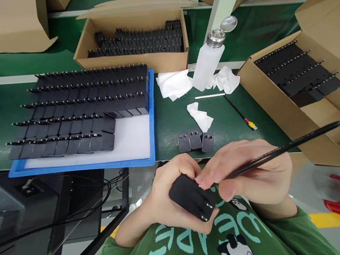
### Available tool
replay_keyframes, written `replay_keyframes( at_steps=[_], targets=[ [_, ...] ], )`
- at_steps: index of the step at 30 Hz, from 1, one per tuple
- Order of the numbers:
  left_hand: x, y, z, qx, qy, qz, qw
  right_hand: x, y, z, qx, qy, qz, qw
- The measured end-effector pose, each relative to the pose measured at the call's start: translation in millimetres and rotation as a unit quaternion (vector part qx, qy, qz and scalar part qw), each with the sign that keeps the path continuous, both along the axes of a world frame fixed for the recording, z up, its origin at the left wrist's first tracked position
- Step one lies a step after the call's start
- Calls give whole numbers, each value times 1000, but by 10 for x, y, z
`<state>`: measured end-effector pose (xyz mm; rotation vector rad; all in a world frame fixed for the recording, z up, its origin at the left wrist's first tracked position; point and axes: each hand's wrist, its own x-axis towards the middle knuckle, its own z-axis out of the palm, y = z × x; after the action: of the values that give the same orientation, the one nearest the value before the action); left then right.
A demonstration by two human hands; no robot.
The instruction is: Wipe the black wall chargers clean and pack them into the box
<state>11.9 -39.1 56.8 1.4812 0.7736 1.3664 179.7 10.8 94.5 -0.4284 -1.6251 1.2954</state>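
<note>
My left hand (171, 197) is closed around a black plug-in power adapter (190, 197), its two metal-tipped prongs turned toward my body. In my right hand (255, 171) are slim black tweezers (289, 146), pinched between thumb and fingers, with the back end pointing out to the right. Their tips are hidden by my fingers, which are at the adapter's upper right edge. Just beyond my hands, three more adapters (195, 139) stand together near the bench edge. A folded white wipe (200, 117) lies behind them.
On the left, a blue tray (153, 117) holds rows of adapters. Cardboard boxes with adapters stand at the back (131, 59) and right (265, 100). A white pump bottle (208, 63), crumpled wipes (227, 80), a white stick (209, 96) and a short cable (238, 111) lie between them.
</note>
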Motion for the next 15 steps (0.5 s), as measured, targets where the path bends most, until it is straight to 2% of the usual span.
replay_keyframes(
  at_steps=[10, 15],
  targets=[
    [1, -12, 4, -1, 11, 6, 1000, -11, -18, -24, -54, 28, 6, 998],
    [10, -15, 3, 3, 14, 0, 1000, -11, -27, -13, -40, 22, 7, 999]
  ],
)
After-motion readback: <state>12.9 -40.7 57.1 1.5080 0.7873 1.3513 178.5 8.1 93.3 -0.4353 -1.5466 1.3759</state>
